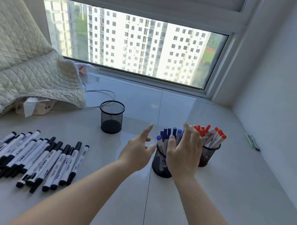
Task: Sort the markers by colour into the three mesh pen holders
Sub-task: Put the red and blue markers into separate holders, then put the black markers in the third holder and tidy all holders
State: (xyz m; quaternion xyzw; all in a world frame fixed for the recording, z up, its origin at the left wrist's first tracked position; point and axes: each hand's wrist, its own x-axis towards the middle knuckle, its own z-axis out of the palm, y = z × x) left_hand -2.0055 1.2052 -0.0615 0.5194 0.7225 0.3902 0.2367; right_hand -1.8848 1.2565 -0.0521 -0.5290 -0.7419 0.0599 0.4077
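Three black mesh pen holders stand on the pale surface. The left holder (111, 117) has nothing in it. The middle holder (160, 164) is packed with blue-capped markers (167, 133). The right holder (208, 154) carries red-capped markers (216, 136). Several black-capped markers (36, 160) lie in a loose pile at the left. My left hand (138, 148) hovers just left of the middle holder, fingers spread and holding nothing. My right hand (185, 154) presses flat against the blue markers from the right, fingers together; it hides part of the middle holder.
A quilted cream blanket (19, 62) drapes over the left side, with a packet (35, 107) under its edge and a white cable (101, 92) behind. A window (135, 44) spans the back. The white wall (289, 97) is at right, with a green pen (251, 142) beside it.
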